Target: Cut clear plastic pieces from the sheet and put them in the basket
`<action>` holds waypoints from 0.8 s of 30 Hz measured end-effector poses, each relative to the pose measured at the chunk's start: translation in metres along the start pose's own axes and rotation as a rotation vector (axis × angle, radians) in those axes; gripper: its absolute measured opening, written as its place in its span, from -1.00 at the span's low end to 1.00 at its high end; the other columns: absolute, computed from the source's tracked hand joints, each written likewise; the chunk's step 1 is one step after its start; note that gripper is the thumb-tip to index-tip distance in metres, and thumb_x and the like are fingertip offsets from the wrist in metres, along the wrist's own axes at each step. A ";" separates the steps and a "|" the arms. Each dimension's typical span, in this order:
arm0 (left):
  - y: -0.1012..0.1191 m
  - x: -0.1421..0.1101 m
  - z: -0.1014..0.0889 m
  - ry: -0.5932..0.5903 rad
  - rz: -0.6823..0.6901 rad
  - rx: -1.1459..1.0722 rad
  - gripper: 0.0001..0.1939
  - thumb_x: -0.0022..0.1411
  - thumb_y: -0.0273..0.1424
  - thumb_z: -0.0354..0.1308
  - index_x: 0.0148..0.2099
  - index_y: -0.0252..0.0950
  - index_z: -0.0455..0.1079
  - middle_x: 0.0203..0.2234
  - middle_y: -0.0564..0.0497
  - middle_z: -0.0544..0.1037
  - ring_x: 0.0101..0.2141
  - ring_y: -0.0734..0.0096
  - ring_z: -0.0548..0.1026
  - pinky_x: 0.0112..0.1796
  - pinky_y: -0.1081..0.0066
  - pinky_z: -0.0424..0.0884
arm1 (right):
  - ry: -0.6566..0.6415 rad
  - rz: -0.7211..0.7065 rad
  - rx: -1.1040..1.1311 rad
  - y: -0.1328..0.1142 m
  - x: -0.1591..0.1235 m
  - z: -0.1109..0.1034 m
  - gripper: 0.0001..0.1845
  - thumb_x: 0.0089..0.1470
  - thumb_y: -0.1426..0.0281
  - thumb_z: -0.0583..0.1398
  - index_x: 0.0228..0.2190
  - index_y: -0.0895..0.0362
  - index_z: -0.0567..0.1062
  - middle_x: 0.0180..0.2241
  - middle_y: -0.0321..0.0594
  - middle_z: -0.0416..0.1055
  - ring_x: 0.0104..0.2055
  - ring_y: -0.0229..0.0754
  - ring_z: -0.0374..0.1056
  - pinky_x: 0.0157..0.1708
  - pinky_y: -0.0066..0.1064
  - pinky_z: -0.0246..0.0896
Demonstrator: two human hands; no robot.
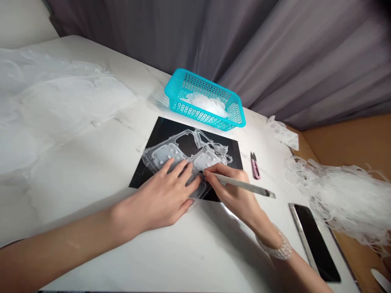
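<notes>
Head view: translucent moulded sheet [159, 157] on black mat [166, 125], seemingly partway; white pieces [204, 102] in turquoise basket [172, 87] by table's [128, 264] far edge, sheet's panels joined.
Left hand [166, 193] flat over mat's near edge, fingers spread, grasping nothing; right hand [235, 191] pinches pen-like tool [249, 186], wrist low.

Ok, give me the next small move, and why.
Probably a short, careful stroke of the slim tool by the right hand: the tool slants down toward the translucent piece, close to the left hand, whose spread fingers seem to steady that piece on the black mat.
</notes>
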State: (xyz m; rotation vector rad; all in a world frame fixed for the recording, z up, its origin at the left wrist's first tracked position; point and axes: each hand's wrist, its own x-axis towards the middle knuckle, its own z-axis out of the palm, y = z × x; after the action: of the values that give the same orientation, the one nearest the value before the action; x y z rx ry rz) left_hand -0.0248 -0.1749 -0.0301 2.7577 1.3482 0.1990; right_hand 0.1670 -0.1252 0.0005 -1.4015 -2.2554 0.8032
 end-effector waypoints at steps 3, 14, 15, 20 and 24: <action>0.000 0.000 0.000 0.001 -0.003 0.026 -0.47 0.43 -0.25 -0.11 0.32 -0.40 0.23 0.23 -0.43 0.31 0.26 -0.22 0.24 0.16 -0.17 0.23 | -0.017 -0.005 -0.053 -0.003 -0.002 -0.001 -0.77 0.23 0.42 0.11 -0.42 0.18 0.52 -0.56 -0.27 0.44 -0.58 -0.33 0.23 -0.59 -0.45 0.04; 0.000 0.000 0.003 0.024 0.010 0.027 -0.54 0.41 -0.28 -0.07 0.22 -0.43 0.33 0.23 -0.44 0.32 0.24 -0.24 0.26 0.15 -0.20 0.22 | 0.059 -0.543 -0.414 0.018 -0.015 0.023 -0.71 0.30 0.59 -0.01 -0.31 0.25 0.48 -0.36 -0.01 0.48 -0.06 -0.01 0.45 -0.08 -0.22 0.46; 0.000 -0.001 0.004 0.025 0.009 0.036 -0.53 0.42 -0.27 -0.08 0.22 -0.43 0.33 0.23 -0.44 0.32 0.24 -0.24 0.26 0.16 -0.19 0.22 | 0.067 -0.540 -0.431 0.019 -0.014 0.024 -0.73 0.31 0.58 -0.01 -0.26 0.27 0.49 -0.29 0.04 0.50 0.00 0.01 0.43 -0.02 -0.18 0.45; 0.001 -0.003 0.013 0.086 0.010 0.100 -0.48 0.44 -0.23 -0.15 0.24 -0.43 0.33 0.23 -0.37 0.36 0.26 -0.19 0.25 0.18 -0.15 0.17 | 0.033 -0.549 -0.527 0.021 -0.012 0.024 -0.65 0.32 0.54 0.02 0.05 0.38 0.43 0.02 0.25 0.46 0.14 0.11 0.36 0.06 -0.05 0.42; -0.003 -0.008 0.029 0.221 0.025 0.157 -0.51 0.38 -0.27 -0.07 0.18 -0.46 0.42 0.19 -0.35 0.41 0.23 -0.15 0.30 0.20 -0.10 0.10 | 0.006 -0.548 -0.496 0.017 -0.012 0.028 -0.62 0.31 0.55 0.00 0.06 0.43 0.43 -0.10 0.27 0.50 0.01 0.13 0.41 0.00 -0.04 0.42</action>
State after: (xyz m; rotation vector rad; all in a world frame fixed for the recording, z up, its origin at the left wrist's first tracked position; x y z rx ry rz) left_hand -0.0279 -0.1792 -0.0594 2.9576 1.4360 0.4292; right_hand 0.1681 -0.1376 -0.0323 -0.8558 -2.7533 0.0627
